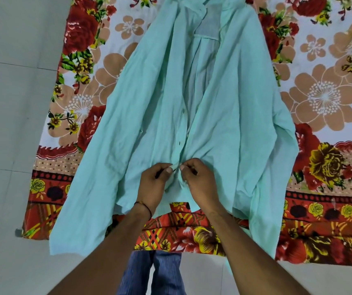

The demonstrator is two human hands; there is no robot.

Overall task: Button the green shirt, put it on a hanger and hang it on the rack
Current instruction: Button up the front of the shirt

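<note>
- While the person is standing at the near edge of the bedsheet point(324, 99), jeans point(136, 273) are showing beneath the forearms, nearer than both hands.
- Left hand point(152, 184), thread bracelet point(144, 206) at the wrist: thumb and forefinger are pinching the front edge of the green shirt point(239, 107) on its own side of the opening; the other fingers are curling under.
- Right hand point(199, 180): fingers are curling in and pinching the opposite front edge, fingertips nearly meeting those of the left hand.
- Both hands are working just beyond the hem, side by side, neither one nearer to the fastening point; whether a button is passing through is hidden by the fingers.
- Green shirt: lying front-up on the bedsheet, long axis running straight away from the hands, sleeves spreading out to either side.
- Small dark marks point(179, 143) are sitting on the front edge just beyond the left fingertips; buttons or holes, cannot tell.
- Beyond the hands the fronts are gaping apart, wider toward the collar point(192, 7), so buttoning is judged barely begun, with the work proceeding away from the hands.
- Hanger and rack: neither is showing.
</note>
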